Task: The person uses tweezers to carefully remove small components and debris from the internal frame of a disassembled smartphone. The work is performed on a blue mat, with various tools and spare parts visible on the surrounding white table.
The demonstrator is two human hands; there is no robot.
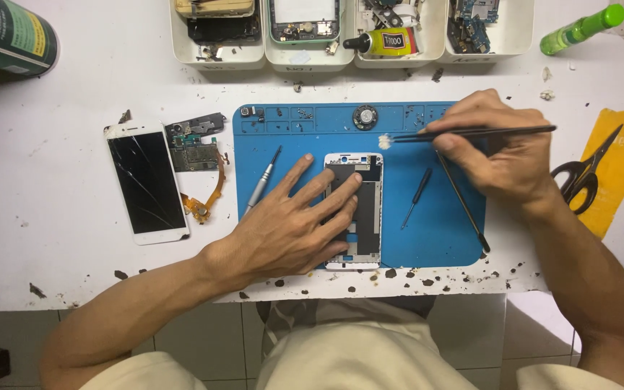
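Note:
A white phone frame (367, 189) with its insides exposed lies on a blue repair mat (442, 224). My left hand (290, 224) rests flat over the frame's left side, fingers spread, pinning it down. My right hand (496, 148) grips black tweezers (427, 134) that point left. The tweezer tips pinch a small white cotton wad (384, 141) just above the frame's top right corner.
On the mat lie a silver screwdriver (262, 180), a small black screwdriver (416, 196) and a thin black probe (464, 206). A cracked phone screen (146, 180) and circuit board (195, 148) lie left. Scissors (585, 173) lie right. Parts trays (312, 54) and a glue tube (384, 42) stand behind.

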